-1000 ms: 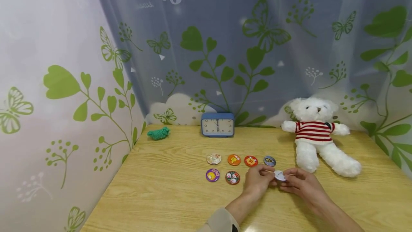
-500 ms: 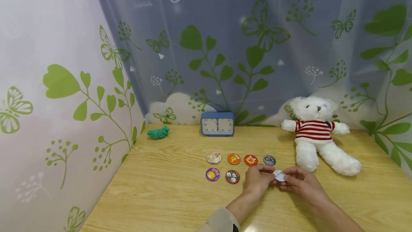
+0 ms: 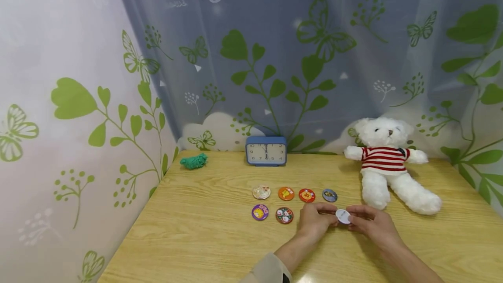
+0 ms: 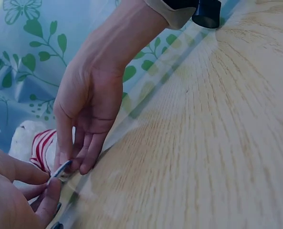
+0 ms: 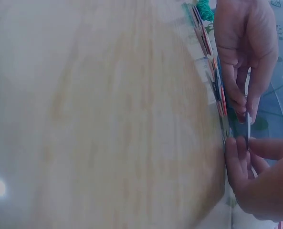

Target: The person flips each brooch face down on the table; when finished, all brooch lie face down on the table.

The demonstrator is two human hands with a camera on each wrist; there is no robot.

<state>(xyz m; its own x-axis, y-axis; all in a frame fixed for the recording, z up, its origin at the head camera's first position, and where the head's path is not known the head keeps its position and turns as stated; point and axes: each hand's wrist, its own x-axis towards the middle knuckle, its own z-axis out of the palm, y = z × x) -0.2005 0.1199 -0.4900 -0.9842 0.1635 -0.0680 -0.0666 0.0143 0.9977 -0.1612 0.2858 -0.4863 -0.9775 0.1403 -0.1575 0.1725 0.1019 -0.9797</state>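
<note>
In the head view, a round pin badge [image 3: 343, 216] with its white back showing is held between both hands just above the table. My left hand [image 3: 315, 222] pinches its left edge between thumb and fingers. From the right, my right hand [image 3: 373, 226] pinches the opposite edge. The left wrist view shows the badge [image 4: 60, 169] almost edge-on, the near left hand [image 4: 17, 195] at one end and the right hand [image 4: 91, 105] at the other. Its thin edge [image 5: 248, 125] also shows in the right wrist view. The printed front is hidden.
Several badges lie face up in two rows, including a purple one [image 3: 260, 212] and a blue one [image 3: 329, 195]. Behind them stand a blue clock [image 3: 266, 151] and a green bundle [image 3: 194, 161]. A white teddy bear [image 3: 384, 160] sits right of the hands, before a patterned curtain [image 3: 291, 34].
The badge between my hands has tilted, so more of its white back faces the head camera, and it has shifted slightly right. Both hands stay in nearly the same place.
</note>
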